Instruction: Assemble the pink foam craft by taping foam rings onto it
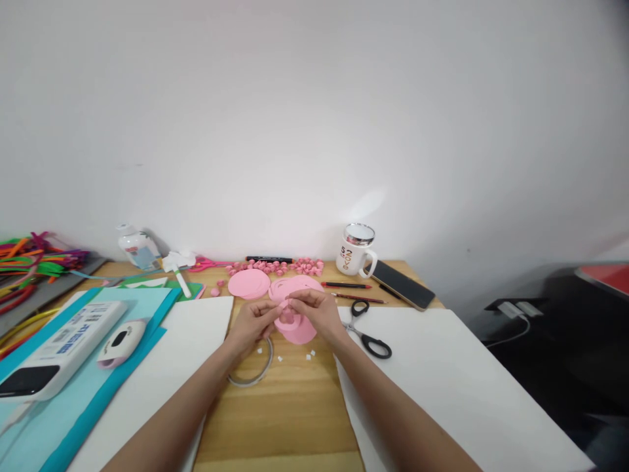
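Observation:
My left hand (253, 323) and my right hand (314, 309) meet over the middle of the wooden desk (289, 406). Both pinch a small pink paper piece (288, 317) between their fingertips. Beneath them lie pink paper circles (249, 284), one partly hidden by my hands. A row of small pink rolled pieces (275, 266) runs along the back of the desk. A clear tape ring (251, 367) lies under my left wrist, with tiny white scraps (310, 356) beside it.
Black scissors (369, 333) lie right of my hands, with red pencils (346, 286), a white mug (354, 250) and a phone (403, 284) behind. White sheets (442, 380) flank the desk. At left are blue sheets (73, 406), a white device (63, 344), a hole punch (120, 342), a bottle (137, 248) and coloured strips (29, 262).

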Action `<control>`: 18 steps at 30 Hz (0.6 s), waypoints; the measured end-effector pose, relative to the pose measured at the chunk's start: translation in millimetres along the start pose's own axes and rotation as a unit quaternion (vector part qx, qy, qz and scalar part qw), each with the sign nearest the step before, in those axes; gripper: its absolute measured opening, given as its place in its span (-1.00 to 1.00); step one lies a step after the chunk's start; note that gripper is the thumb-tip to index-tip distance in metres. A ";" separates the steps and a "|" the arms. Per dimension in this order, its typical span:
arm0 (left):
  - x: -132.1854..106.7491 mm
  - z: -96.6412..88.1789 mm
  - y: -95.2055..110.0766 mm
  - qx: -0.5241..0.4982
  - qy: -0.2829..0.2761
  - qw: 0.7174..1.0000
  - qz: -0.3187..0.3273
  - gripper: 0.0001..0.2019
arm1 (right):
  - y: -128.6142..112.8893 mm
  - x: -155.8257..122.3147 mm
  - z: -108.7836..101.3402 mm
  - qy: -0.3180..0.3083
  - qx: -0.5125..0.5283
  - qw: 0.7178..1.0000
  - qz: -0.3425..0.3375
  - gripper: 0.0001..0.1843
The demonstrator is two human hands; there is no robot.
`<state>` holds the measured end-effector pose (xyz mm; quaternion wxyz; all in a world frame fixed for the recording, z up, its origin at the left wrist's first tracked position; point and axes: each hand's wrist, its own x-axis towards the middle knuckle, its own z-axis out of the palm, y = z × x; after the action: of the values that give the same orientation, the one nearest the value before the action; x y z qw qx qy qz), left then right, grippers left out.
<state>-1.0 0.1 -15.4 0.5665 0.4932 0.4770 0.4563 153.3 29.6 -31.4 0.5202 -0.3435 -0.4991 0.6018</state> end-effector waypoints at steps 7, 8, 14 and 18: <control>-0.5 0.8 1.5 -0.001 -0.005 1.000 0.007 -0.75 | 3.6 0.7 -0.8 0.004 -0.014 1.000 -0.007 -0.78; -0.7 1.1 2.0 -0.001 -0.005 1.000 0.006 -0.74 | 3.3 0.6 -0.6 0.006 -0.018 1.000 -0.007 -0.78; -0.7 1.1 2.2 0.007 0.002 1.000 0.004 -0.68 | -1.6 -0.9 1.5 -0.013 -0.036 0.999 -0.010 -0.77; 0.6 -1.4 -2.3 0.018 -0.003 1.000 0.002 -0.68 | -0.1 -0.5 1.2 -0.005 -0.016 1.000 0.000 -0.76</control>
<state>-2.2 0.7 -17.8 0.5579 0.5055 0.4826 0.4476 152.3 28.8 -31.0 0.5121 -0.3489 -0.5110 0.5957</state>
